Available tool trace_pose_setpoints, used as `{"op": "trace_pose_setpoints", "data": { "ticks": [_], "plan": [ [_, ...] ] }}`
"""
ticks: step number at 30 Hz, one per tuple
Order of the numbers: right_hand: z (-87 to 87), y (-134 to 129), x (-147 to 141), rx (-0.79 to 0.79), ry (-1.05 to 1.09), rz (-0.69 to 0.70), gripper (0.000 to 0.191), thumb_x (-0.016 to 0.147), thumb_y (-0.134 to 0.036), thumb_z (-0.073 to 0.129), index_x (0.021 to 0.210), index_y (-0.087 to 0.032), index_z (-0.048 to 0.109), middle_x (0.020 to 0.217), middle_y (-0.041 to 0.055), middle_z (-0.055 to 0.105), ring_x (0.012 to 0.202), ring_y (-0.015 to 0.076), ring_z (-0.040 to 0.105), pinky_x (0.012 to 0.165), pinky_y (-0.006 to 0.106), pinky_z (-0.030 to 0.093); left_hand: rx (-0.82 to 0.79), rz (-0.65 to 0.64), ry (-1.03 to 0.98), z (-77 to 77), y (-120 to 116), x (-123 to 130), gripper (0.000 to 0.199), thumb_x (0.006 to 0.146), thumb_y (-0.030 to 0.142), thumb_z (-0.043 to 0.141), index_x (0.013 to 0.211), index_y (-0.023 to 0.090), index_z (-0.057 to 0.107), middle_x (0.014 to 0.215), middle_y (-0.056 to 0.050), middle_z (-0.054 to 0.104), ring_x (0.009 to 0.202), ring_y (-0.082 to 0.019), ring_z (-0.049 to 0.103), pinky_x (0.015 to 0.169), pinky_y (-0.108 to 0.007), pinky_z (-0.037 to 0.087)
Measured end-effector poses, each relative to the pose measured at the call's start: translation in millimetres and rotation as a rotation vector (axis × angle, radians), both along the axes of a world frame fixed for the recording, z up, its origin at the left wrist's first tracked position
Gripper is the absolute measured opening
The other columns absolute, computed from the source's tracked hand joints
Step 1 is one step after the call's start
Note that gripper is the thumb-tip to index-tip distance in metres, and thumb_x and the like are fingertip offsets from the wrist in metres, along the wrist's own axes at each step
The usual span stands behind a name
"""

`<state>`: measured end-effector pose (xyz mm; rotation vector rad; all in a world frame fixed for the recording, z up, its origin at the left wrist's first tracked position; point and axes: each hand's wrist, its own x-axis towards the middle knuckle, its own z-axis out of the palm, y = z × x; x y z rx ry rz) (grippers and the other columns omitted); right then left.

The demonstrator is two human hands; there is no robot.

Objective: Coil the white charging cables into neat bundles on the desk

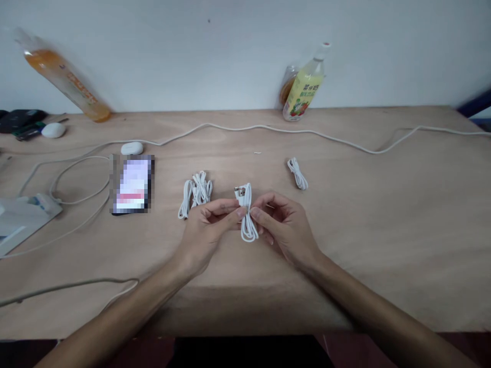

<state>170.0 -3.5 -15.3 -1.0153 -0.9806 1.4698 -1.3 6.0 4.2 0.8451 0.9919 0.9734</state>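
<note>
Coiled cable (249,227): plain white, its plug (241,192) silvery metal. Cable bundles (196,191) at left and small bundle (298,174) at right: same white, no pattern. Long cord (264,128): off-white. Tabletop (383,214): pale brown, faint streaky wood grain. Wall (192,56): pale blue-grey. Left bottle (63,76): orange contents, deeper orange lettering. Right bottle (305,89): pale yellow, dark and green lettering, red and green print low down. Container (287,89) behind it: clear with amber-brown. Phone (133,184): dark edge; pixelated screen in lavender and white, one pink band. Earbud case (132,148): white. Floor (356,351): dark red.
</note>
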Motion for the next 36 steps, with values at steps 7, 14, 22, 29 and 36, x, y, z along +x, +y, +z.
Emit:
{"op": "trace_pose_setpoints", "data": {
  "ticks": [7, 14, 22, 29, 36],
  "plan": [
    [2.3, -3.5, -4.2, 0.095, -0.080, -0.060, 0.035, 0.087, -0.048, 0.090, 0.081, -0.023, 0.067, 0.065, -0.0061, 0.059, 0.053, 0.0092, 0.046, 0.048, 0.023, 0.040, 0.014, 0.038, 0.039, -2.5, -1.8, 1.1, 0.018, 0.074, 0.030, 0.099, 0.087, 0.022, 0.090, 0.088, -0.003, 0.087, 0.076, -0.013, 0.074, 0.076, -0.021, 0.061],
    [1.8, -5.1, -5.1, 0.097, -0.102, -0.082, 0.033, 0.088, -0.048, 0.088, 0.081, -0.024, 0.066, 0.067, -0.0057, 0.055, 0.056, 0.0104, 0.047, 0.047, 0.024, 0.040, 0.017, 0.026, 0.028, -3.7, -1.9, 0.9, 0.019, 0.078, 0.033, 0.097, 0.091, 0.021, 0.090, 0.093, -0.005, 0.087, 0.080, -0.015, 0.076, 0.080, -0.025, 0.063],
    [4.6, -5.0, -5.8, 0.059, -0.092, -0.100, 0.038, 0.082, -0.051, 0.092, 0.078, -0.023, 0.067, 0.064, -0.0064, 0.053, 0.052, 0.0096, 0.042, 0.044, 0.023, 0.035, -0.046, 0.088, 0.056, -7.0, -3.2, 3.5, 0.033, 0.058, 0.021, 0.105, 0.086, 0.020, 0.089, 0.086, -0.004, 0.087, 0.080, -0.016, 0.077, 0.080, -0.026, 0.061],
    [7.3, -5.6, -3.2, 0.027, -0.014, -0.033, 0.036, 0.088, -0.053, 0.086, 0.081, -0.023, 0.068, 0.059, -0.0069, 0.055, 0.045, 0.0079, 0.040, 0.039, 0.022, 0.031, 0.015, 0.073, 0.079, -5.8, -2.8, 2.1, 0.025, 0.070, 0.029, 0.101, 0.090, 0.020, 0.089, 0.094, -0.005, 0.088, 0.084, -0.018, 0.078, 0.079, -0.027, 0.060],
    [6.3, -4.8, -4.3, -0.050, 0.064, -0.015, 0.039, 0.082, -0.055, 0.091, 0.083, -0.023, 0.069, 0.058, -0.0079, 0.053, 0.044, 0.0072, 0.039, 0.036, 0.019, 0.030, 0.086, 0.064, 0.130, 0.1, -4.4, 1.5, 0.019, 0.074, 0.030, 0.097, 0.088, 0.020, 0.089, 0.093, -0.006, 0.088, 0.077, -0.019, 0.076, 0.079, -0.031, 0.062]
  ]
}}
